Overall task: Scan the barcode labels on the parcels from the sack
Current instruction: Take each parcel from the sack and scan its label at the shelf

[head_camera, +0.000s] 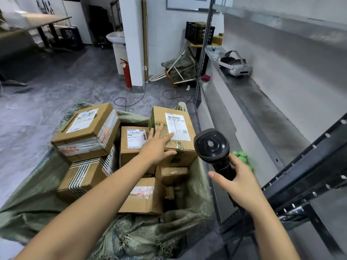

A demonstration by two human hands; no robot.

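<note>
A green woven sack [33,199] lies open on the floor, filled with several cardboard parcels. My left hand [156,147] reaches over them with straight fingers that touch the tall parcel [185,154] at the right, just below its white barcode label [176,125]. My right hand [238,180] grips the handle of a black barcode scanner [212,145], whose head is raised beside that parcel. A smaller parcel [131,147] with its own label stands to the left of my left hand. A taped parcel [86,130] rests on top at the far left.
A metal shelf rack [300,181] runs along the right, with a white headset [235,63] on its shelf. Green objects [241,156] lie behind the scanner. A red fire extinguisher [127,74] stands by a white pillar, with cables on the grey tile floor.
</note>
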